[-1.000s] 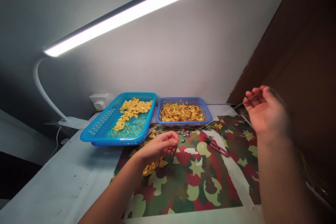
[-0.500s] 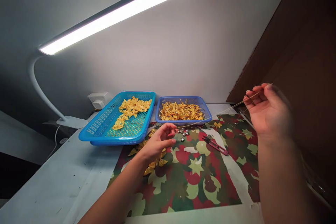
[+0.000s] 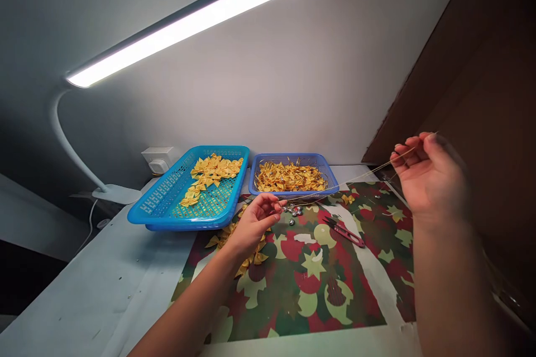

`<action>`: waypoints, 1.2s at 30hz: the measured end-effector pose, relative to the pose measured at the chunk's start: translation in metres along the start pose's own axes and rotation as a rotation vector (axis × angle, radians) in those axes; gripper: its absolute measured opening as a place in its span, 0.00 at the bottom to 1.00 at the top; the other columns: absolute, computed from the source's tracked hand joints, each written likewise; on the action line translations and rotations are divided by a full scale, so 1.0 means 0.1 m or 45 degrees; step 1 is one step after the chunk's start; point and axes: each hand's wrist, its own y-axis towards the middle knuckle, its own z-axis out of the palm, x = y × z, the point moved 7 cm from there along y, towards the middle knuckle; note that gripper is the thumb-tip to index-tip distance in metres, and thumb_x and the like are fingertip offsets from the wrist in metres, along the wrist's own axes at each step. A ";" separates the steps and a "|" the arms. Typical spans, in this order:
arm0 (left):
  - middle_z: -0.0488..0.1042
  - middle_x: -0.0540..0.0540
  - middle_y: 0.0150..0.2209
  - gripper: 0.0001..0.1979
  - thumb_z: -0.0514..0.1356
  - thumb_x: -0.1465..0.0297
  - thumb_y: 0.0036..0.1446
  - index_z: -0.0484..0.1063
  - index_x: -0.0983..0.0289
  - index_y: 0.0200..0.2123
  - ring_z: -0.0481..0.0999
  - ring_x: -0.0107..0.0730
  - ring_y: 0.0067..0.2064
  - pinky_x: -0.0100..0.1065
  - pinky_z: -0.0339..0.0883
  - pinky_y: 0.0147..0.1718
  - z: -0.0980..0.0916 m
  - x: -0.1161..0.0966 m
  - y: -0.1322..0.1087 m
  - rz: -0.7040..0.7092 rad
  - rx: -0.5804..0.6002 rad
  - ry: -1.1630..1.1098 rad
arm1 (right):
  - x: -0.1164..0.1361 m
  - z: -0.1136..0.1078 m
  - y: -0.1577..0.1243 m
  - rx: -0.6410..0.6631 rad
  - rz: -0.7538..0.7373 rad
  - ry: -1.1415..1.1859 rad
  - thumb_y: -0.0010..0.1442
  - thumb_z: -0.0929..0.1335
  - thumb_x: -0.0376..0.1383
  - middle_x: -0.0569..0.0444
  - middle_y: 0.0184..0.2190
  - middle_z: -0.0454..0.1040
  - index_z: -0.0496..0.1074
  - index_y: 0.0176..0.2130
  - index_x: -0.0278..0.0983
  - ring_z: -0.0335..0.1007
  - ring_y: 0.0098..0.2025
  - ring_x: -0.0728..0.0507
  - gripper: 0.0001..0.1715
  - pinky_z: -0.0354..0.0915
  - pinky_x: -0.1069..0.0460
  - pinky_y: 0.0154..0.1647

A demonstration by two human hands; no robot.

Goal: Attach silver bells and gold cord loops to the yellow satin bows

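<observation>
My left hand (image 3: 256,223) is closed, its fingers bent together at one end of a thin gold thread (image 3: 355,178). Raised at the right, my right hand (image 3: 427,173) pinches the thread between thumb and forefinger, other fingers loosely curled. The thread runs fairly straight between both hands, above the table. Just beyond my left fingertips lie several small silver bells (image 3: 293,211). Yellow ribbon bows (image 3: 255,258) lie partly hidden under my left hand and wrist. Between the hands rests a pair of dark red thread snips (image 3: 344,232).
A blue basket (image 3: 180,217) with yellow bows stands at the left. Behind the bells, a smaller purple-blue basket (image 3: 293,194) holds many gold bows with strings. A camouflage-patterned sheet (image 3: 288,312) covers part of the table. A lit lamp (image 3: 209,22) hangs above; brown board (image 3: 473,78) rises at right.
My left thumb has moved up closer to the fingers. The right hand stays almost where it was, still holding the thread.
</observation>
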 end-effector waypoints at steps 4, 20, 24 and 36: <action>0.72 0.48 0.29 0.15 0.72 0.71 0.45 0.70 0.62 0.34 0.72 0.41 0.56 0.32 0.63 0.49 -0.04 0.02 0.01 0.020 -0.060 -0.005 | 0.00 0.00 0.01 0.013 0.001 -0.021 0.57 0.66 0.29 0.58 0.23 0.75 0.73 0.28 0.34 0.74 0.26 0.50 0.07 0.69 0.54 0.29; 0.69 0.43 0.26 0.23 0.74 0.74 0.37 0.64 0.62 0.34 0.73 0.19 0.30 0.21 0.65 0.30 0.01 0.10 0.00 -0.075 -0.074 -0.052 | -0.05 0.04 0.00 0.014 0.044 -0.020 0.59 0.64 0.27 0.58 0.21 0.75 0.73 0.27 0.34 0.73 0.24 0.51 0.10 0.69 0.55 0.26; 0.70 0.44 0.30 0.23 0.73 0.73 0.39 0.63 0.61 0.35 0.73 0.19 0.30 0.21 0.64 0.29 0.04 0.11 -0.01 -0.114 -0.033 0.009 | -0.05 0.02 0.01 0.005 0.039 -0.023 0.59 0.64 0.27 0.58 0.21 0.74 0.73 0.27 0.33 0.73 0.24 0.51 0.10 0.69 0.55 0.26; 0.74 0.47 0.24 0.23 0.66 0.77 0.45 0.63 0.61 0.45 0.74 0.28 0.29 0.25 0.62 0.26 0.20 0.24 -0.17 -0.380 0.322 0.467 | 0.01 -0.11 0.09 -0.052 0.002 -0.046 0.59 0.64 0.28 0.58 0.24 0.74 0.72 0.28 0.35 0.73 0.27 0.51 0.10 0.69 0.55 0.30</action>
